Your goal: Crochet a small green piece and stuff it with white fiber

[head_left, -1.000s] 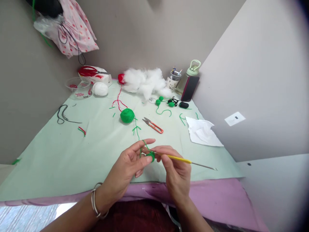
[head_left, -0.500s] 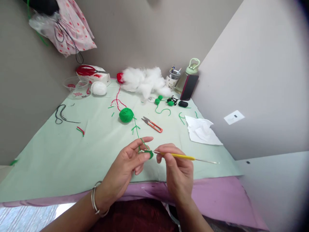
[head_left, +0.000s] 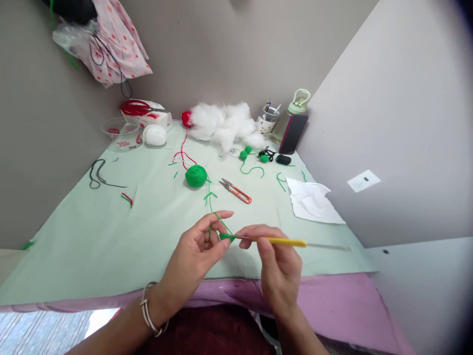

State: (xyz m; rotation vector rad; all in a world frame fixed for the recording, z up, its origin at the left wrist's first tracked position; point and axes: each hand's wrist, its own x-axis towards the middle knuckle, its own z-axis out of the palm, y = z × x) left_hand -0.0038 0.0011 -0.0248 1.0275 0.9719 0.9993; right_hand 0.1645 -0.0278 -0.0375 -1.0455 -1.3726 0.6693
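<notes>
Near edge: left hand (head_left: pixel 197 251) — bangles on the wrist — pinches a small green crochet piece (head_left: pixel 225 237) between thumb and middle fingers, index finger raised with the green yarn strand (head_left: pixel 218 217) running over it. Right hand (head_left: pixel 277 268) is closed in a pencil-like grip on a yellow-handled crochet hook (head_left: pixel 286 241); its tip meets the crochet piece, its metal tail points right. Both hands hover just above the pale green surface (head_left: pixel 111 236), whose near edge shows pink cloth (head_left: pixel 332 301).

Middle ground: the strand leads away to a green yarn ball (head_left: pixel 195 176). Just right of the ball lie orange-handled thread snips (head_left: pixel 235 191). Farther right, a crumpled white tissue (head_left: pixel 312 201). On the left, a black cord (head_left: pixel 98 175) and short red-and-green yarn scraps (head_left: pixel 126 199).

Far side: small green crocheted balls (head_left: pixel 244 154) with loose tails, a black case (head_left: pixel 283 159), white stuffing (head_left: pixel 223 123), a red yarn ball (head_left: pixel 186 118) partly hidden behind it. Right of these — a cup of pens (head_left: pixel 266 121), a green-lidded bottle (head_left: pixel 291 113) with a phone (head_left: pixel 292 134) leaning on it. Far left: white yarn ball (head_left: pixel 154 135), clear plastic bowl (head_left: pixel 120 133), box with red scissors (head_left: pixel 138 108) on top. Pink spotted cloth (head_left: pixel 114 39) hangs on the wall.
</notes>
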